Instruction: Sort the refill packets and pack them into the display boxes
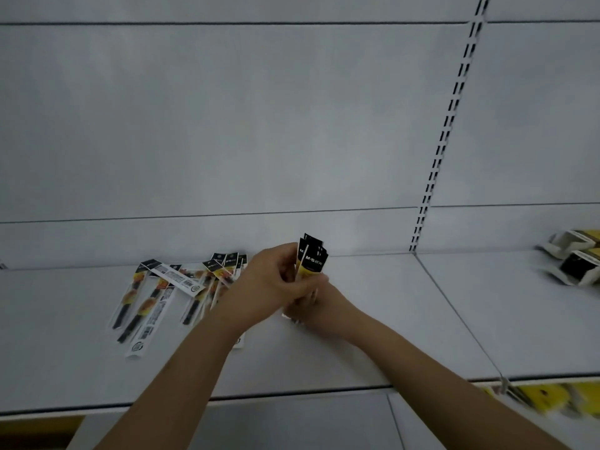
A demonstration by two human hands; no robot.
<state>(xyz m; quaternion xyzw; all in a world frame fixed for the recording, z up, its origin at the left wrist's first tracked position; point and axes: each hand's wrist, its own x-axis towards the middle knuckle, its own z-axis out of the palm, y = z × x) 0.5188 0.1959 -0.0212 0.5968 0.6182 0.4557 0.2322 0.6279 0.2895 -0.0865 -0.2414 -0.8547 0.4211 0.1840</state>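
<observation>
In the head view, the left hand (269, 280) and right hand (316, 302) meet over the white shelf (373, 319); both have a grip clenched round an upright bundle of refill packets (311, 261); loose packets (168, 293) lie fanned on the shelf just left; open display boxes (574, 258) sit far right.

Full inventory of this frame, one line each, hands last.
held packets: small bundle, black and yellow, upright between both hands above the shelf.
loose packets: a scattered pile, count unclear, black, yellow and white, flat on the shelf left of the hands.
display boxes: at least two, white, yellow and black, far right of the shelf, blurred.
shelf: one, white, with a slotted upright behind.
left hand: grips the bundle from the left.
right hand: grips the bundle lower down.
</observation>
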